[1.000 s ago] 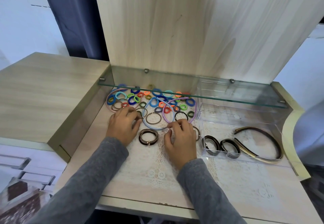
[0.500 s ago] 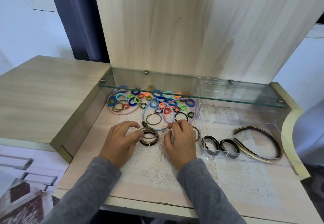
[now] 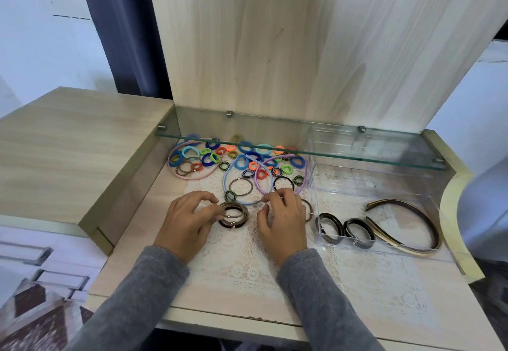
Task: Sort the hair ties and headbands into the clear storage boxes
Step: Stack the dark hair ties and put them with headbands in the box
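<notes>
We had both hands down on the lace mat [image 3: 247, 265] in front of the glass shelf [image 3: 302, 148]. Our left hand [image 3: 187, 221] was curled, its fingertips [image 3: 218, 214] pinching the left edge of a stack of brown hair ties [image 3: 233, 216] that lay between our hands. Our right hand [image 3: 283, 218] was curled too, its fingertips at the near edge of a light blue headband [image 3: 227, 185]; we could not tell whether it held anything. A pile of coloured hair ties [image 3: 247, 158] lay further back, partly under the shelf. The clear box [image 3: 354, 185] stood just right of our right hand, with dark headbands [image 3: 406, 227] inside it.
</notes>
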`<state>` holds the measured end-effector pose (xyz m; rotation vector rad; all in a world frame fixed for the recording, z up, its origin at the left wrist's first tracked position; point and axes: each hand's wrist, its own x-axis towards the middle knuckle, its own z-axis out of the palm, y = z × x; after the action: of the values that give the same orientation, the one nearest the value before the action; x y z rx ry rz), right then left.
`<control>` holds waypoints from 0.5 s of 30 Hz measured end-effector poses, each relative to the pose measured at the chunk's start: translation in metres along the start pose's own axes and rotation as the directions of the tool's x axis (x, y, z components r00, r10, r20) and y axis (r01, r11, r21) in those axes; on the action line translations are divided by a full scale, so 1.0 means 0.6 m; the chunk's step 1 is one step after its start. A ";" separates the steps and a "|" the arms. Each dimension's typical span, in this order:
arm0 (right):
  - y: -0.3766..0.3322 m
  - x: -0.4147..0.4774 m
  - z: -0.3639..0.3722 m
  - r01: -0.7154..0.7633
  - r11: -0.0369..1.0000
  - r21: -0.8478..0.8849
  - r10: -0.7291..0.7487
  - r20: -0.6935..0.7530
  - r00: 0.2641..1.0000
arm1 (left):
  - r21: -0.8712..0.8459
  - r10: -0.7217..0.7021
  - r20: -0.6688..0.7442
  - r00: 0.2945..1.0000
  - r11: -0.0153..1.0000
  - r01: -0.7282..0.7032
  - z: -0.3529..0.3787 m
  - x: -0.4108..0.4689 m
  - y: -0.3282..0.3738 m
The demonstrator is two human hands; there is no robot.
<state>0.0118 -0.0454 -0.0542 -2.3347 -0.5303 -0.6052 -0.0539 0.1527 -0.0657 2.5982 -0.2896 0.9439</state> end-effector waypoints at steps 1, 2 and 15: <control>0.000 0.000 0.000 -0.001 1.000 -0.001 0.001 0.006 1.000 | -0.006 0.003 0.016 1.000 1.000 -0.003 0.001 -0.001 0.000; 0.001 0.000 0.000 -0.001 1.000 -0.001 0.001 0.012 1.000 | -0.014 0.006 0.033 0.999 1.000 -0.006 0.002 -0.001 -0.001; -0.004 0.005 -0.014 0.068 0.975 0.211 -0.118 0.236 0.965 | -0.021 -0.145 0.099 0.984 0.989 0.148 -0.002 0.005 0.006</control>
<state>0.0109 -0.0490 -0.0456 -2.2124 -0.7830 -0.2867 -0.0531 0.1499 -0.0620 2.6031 -0.1331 0.7589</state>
